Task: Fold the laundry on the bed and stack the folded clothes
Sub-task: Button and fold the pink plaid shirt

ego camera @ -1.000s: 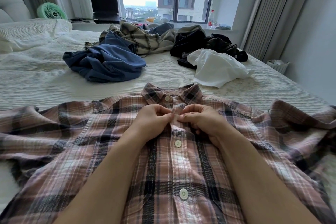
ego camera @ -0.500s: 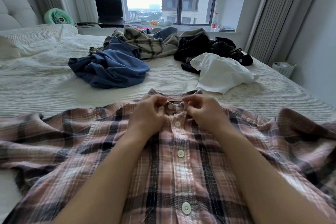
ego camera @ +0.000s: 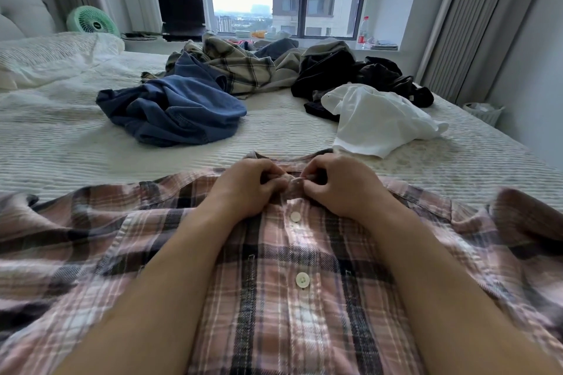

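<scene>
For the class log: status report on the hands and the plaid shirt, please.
Left hand and right hand both pinching the pink plaid shirt at the collar. Shirt flat on the bed, unfolded. Nothing in the way.

pink plaid shirt [ego camera: 304,298], blue garment [ego camera: 176,113], white garment [ego camera: 377,122]

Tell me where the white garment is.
In the head view, the white garment lies crumpled on the bed's right side, against the black clothes, beyond the right hand.
</scene>
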